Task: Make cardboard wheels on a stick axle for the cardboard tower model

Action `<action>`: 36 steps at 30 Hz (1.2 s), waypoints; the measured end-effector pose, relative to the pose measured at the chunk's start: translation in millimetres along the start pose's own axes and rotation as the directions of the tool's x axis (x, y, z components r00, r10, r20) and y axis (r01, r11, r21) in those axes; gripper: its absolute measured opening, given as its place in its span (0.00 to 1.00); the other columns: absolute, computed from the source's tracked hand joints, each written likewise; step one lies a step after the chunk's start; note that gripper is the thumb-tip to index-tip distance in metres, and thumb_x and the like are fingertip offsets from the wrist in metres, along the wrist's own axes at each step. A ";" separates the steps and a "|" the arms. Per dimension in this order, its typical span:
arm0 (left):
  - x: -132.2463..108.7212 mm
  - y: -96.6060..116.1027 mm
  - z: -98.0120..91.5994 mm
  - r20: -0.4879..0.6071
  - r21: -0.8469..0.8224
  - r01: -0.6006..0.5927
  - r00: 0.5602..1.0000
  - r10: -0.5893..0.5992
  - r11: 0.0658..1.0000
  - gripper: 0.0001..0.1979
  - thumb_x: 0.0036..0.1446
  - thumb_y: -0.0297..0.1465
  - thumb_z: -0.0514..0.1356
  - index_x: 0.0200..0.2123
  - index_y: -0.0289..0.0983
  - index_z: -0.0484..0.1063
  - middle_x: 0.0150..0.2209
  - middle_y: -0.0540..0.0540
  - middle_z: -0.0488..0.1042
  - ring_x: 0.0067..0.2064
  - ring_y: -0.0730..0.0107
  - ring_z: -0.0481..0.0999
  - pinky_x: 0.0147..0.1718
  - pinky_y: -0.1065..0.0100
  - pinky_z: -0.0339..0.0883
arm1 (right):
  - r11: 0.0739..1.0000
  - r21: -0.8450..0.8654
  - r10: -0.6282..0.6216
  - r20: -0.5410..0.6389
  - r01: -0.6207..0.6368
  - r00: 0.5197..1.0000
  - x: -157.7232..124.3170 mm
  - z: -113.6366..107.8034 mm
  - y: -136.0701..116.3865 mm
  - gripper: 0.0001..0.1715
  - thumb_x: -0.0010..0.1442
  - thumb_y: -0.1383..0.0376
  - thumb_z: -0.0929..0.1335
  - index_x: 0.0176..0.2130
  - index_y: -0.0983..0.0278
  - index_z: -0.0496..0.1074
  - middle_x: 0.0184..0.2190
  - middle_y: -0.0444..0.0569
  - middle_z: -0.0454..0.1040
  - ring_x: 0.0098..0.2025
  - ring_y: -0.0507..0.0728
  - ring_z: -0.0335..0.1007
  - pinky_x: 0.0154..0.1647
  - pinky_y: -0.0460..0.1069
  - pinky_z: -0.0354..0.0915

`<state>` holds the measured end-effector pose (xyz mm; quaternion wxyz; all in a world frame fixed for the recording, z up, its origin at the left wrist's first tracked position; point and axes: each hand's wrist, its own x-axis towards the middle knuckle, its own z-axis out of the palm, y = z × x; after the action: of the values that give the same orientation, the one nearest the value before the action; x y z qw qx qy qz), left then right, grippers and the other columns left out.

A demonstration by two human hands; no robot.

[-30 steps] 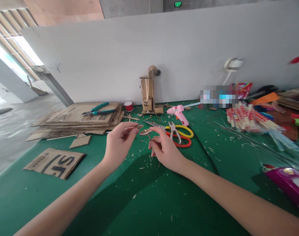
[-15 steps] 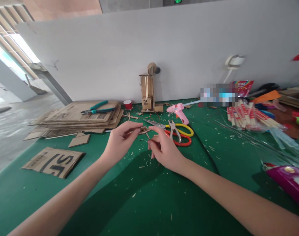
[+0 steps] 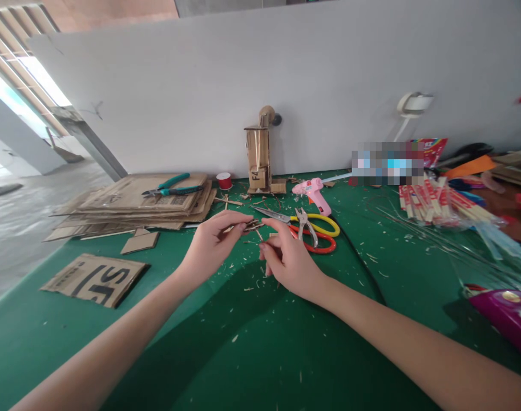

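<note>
Between thumb and fingers, my left hand (image 3: 215, 240) pinches a small cardboard piece (image 3: 252, 224) above the middle of the table. My right hand (image 3: 288, 254) faces it, its index finger stretched toward the piece's edge. Its thumb and other fingers pinch a thin stick (image 3: 259, 235) that points up to the cardboard; whether the two are joined I cannot tell. Just behind my right hand lie scissors (image 3: 318, 228) with yellow and red handles, with small silver pliers (image 3: 303, 225) on top of them.
A pink glue gun (image 3: 314, 194), a cardboard model (image 3: 258, 157) and a red spool (image 3: 224, 181) stand at the back. Teal pliers (image 3: 173, 186) rest on stacked cardboard (image 3: 114, 200) at left. A printed cardboard piece (image 3: 95, 279) lies nearer. Wrapped sticks (image 3: 440, 202) and a purple tool (image 3: 502, 311) are at right.
The small cardboard piece has tilted so that it shows flatter, more edge-on. Both hands keep their pinch and have barely moved. The whole view has shifted slightly.
</note>
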<state>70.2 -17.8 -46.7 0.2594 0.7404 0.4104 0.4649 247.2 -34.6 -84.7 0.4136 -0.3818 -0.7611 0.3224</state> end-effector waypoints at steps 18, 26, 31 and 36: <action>-4.0 -4.0 10.3 0.077 0.084 0.128 0.988 -0.134 0.988 0.07 0.54 0.30 0.58 0.39 0.38 0.69 0.37 0.46 0.76 0.39 0.65 0.77 0.37 0.63 0.73 | 0.998 -0.057 0.020 -0.098 -0.025 0.995 0.2 1.0 -4.5 0.10 0.63 0.66 0.59 0.46 0.61 0.58 0.19 0.38 0.64 0.19 0.51 0.61 0.22 0.48 0.56; -9.2 -4.3 20.0 -0.039 0.227 0.086 0.996 -0.080 0.970 0.06 0.51 0.25 0.58 0.35 0.38 0.69 0.33 0.48 0.77 0.34 0.68 0.78 0.36 0.65 0.73 | 0.998 -0.036 0.047 -0.117 -0.052 0.992 0.1 4.8 -6.6 0.08 0.63 0.68 0.58 0.44 0.60 0.57 0.18 0.37 0.62 0.21 0.52 0.61 0.25 0.48 0.57; -12.0 -5.0 20.8 -0.112 0.324 0.011 0.993 0.027 0.946 0.07 0.51 0.24 0.58 0.36 0.37 0.69 0.35 0.48 0.76 0.35 0.69 0.77 0.37 0.65 0.73 | 1.000 -0.010 -0.007 -0.099 0.006 0.995 -1.2 10.3 -1.3 0.11 0.65 0.68 0.57 0.48 0.61 0.54 0.22 0.39 0.65 0.24 0.52 0.63 0.26 0.48 0.58; -15.5 -9.8 21.1 -0.063 0.455 -0.105 0.987 0.149 0.885 0.08 0.53 0.23 0.57 0.38 0.38 0.68 0.37 0.49 0.75 0.36 0.70 0.77 0.38 0.67 0.73 | 0.996 0.083 0.023 -0.066 -0.018 0.998 -2.5 13.7 1.0 0.13 0.64 0.68 0.58 0.50 0.62 0.53 0.24 0.39 0.67 0.21 0.50 0.63 0.24 0.47 0.60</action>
<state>82.1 -25.9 -70.7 0.0302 0.7823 0.4694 0.4084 236.5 -38.5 -92.6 0.4509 -0.3828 -0.7289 0.3446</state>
